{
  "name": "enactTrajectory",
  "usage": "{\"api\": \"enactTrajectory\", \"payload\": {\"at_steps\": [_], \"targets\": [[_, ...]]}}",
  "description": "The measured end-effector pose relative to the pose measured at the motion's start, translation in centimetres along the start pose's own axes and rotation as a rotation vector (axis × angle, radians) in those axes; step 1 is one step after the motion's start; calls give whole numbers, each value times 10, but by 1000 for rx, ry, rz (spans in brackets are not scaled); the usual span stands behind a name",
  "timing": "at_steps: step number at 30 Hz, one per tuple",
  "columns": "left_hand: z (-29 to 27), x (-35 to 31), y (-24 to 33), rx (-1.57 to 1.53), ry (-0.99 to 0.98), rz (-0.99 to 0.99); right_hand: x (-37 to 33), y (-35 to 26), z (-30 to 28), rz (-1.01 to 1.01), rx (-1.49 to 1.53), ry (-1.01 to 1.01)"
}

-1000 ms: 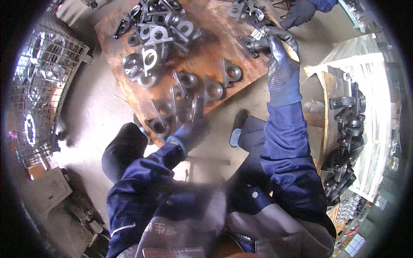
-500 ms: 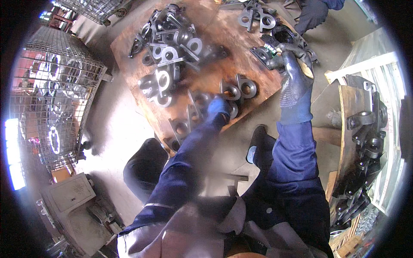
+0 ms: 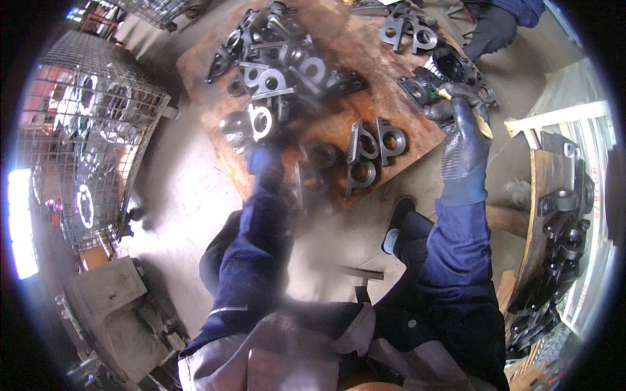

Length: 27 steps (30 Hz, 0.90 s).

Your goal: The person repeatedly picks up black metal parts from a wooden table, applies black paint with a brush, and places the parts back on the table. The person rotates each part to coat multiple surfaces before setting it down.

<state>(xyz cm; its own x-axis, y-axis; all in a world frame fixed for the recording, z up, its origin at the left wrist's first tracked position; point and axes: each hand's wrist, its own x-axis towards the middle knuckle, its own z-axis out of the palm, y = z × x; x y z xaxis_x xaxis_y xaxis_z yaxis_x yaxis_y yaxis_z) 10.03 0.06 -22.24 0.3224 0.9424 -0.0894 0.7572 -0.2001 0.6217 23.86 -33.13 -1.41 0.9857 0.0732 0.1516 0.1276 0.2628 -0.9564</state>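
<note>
My left hand point(image 3: 264, 159), in a blue glove, is smeared by motion at the near left edge of the rusty brown worktable point(image 3: 215, 140). Just beyond it lies a metal bracket with a round ring point(image 3: 253, 112), one of a heap of brackets point(image 3: 274, 55). On the right, my right hand point(image 3: 464, 133), in a dark-coated glove, is closed at the table's right edge around a small pale-tipped thing point(image 3: 445, 94) that I cannot make out. Dark parts lie beside it, among them a black ring point(image 3: 448, 63). Between my hands several ring brackets point(image 3: 391, 140) stand near the front edge, some blurred.
A wire cage point(image 3: 107, 130) with metal parts stands on the left. On the right is a wooden crate point(image 3: 536, 195) holding black castings point(image 3: 564, 228). A grey box point(image 3: 107, 287) sits lower left. Another person's dark-clothed leg point(image 3: 492, 32) shows beyond the table's far right.
My left hand has moved left, from the standing brackets toward the heap. My right hand stays by the dark parts. The whole view has shifted slightly.
</note>
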Motion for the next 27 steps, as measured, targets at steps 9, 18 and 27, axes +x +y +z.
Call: {"api": "enactTrajectory", "payload": {"at_steps": [9,18,27], "targets": [[59,94,-51,-1454,-513,-301,32,12,-56,81,198,234],[15,44,-2,-1559,-754,-353,182,60,-150,269,-402,216],[-18,-16,-3,-1471,-939,-385,298,233,-219,253,-1118,26]]}}
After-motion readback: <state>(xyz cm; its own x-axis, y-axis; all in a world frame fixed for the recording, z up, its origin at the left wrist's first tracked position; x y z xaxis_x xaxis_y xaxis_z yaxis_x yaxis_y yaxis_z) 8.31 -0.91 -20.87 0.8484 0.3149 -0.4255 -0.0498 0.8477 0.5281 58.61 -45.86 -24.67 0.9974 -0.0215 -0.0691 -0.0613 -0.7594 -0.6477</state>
